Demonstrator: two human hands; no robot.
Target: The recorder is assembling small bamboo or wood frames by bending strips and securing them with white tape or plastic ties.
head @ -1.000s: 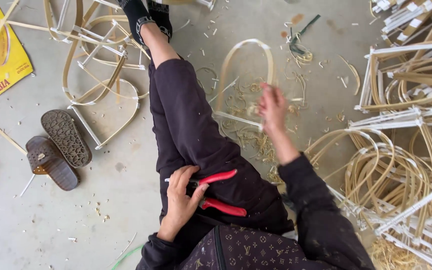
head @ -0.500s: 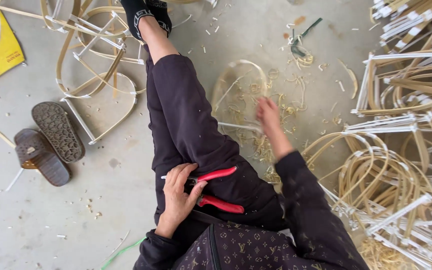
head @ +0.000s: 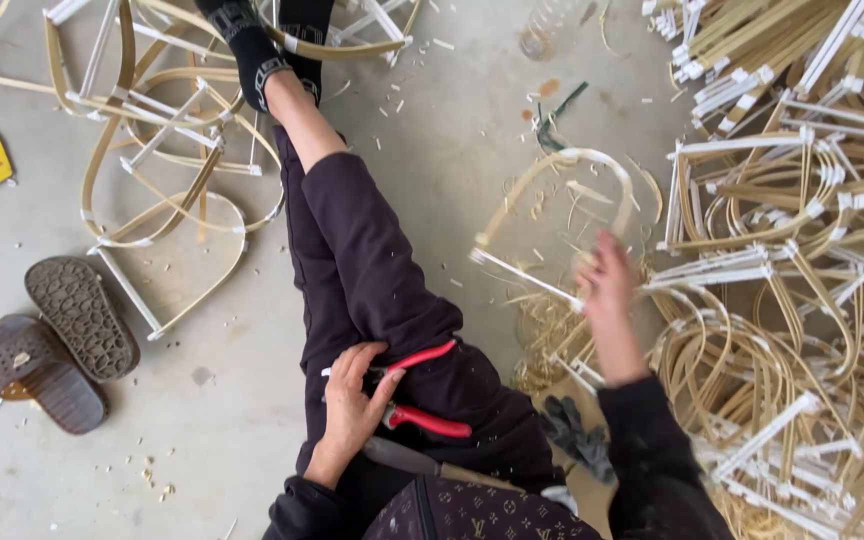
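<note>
My left hand (head: 352, 405) closes around the red shears (head: 422, 390) on my thigh. My right hand (head: 607, 290), blurred, grips a bent cane loop (head: 562, 165) beside the pile (head: 802, 250); bare floor (head: 452, 120) lies ahead.

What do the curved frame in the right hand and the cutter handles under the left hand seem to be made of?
Curved frame: probably split bamboo or cane, pale, matte, thin bent strips; blurred. Cutter handles: likely plastic or rubber coating, smooth glossy red. The right hand holds the frame; the left hand rests on the handles.
</note>
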